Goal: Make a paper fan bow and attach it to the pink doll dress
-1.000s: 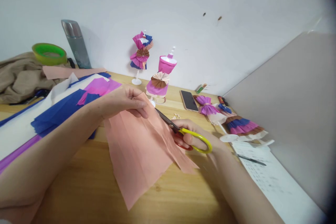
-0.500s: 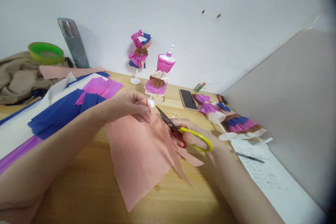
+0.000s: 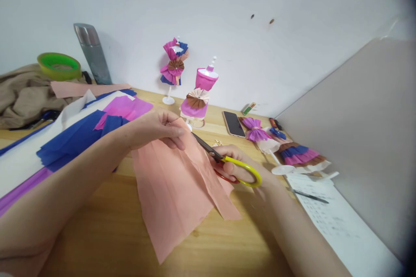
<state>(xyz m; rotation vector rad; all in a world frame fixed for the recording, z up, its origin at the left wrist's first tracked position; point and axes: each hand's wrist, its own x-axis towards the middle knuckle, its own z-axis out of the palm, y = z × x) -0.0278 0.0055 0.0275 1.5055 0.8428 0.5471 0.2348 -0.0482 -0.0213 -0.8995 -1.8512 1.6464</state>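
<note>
My left hand [image 3: 165, 130] pinches the upper edge of a peach crepe paper sheet [image 3: 172, 194] between thumb and fingers. The rest of the sheet hangs down over the wooden table. In my right hand [image 3: 232, 160] are scissors [image 3: 217, 156] with one yellow and one red handle loop. Their dark blades point up and left along the sheet's right edge, close to my left fingertips, and look nearly closed. A narrower peach strip [image 3: 224, 203] droops below the blades, over the sheet's right part.
Two small dress forms [image 3: 173, 67] in paper outfits stand by the wall. A phone [image 3: 233, 123] and another paper-dressed form [image 3: 292, 153] lie right, near a written sheet [image 3: 338, 220] with a pen [image 3: 310, 195]. Blue paper [image 3: 71, 138], tape [image 3: 60, 66] and a bottle [image 3: 92, 52] are left.
The scissors' blades have come together along the paper edge. The peach strip below them has swung and now shows broader. My left hand has barely moved.
</note>
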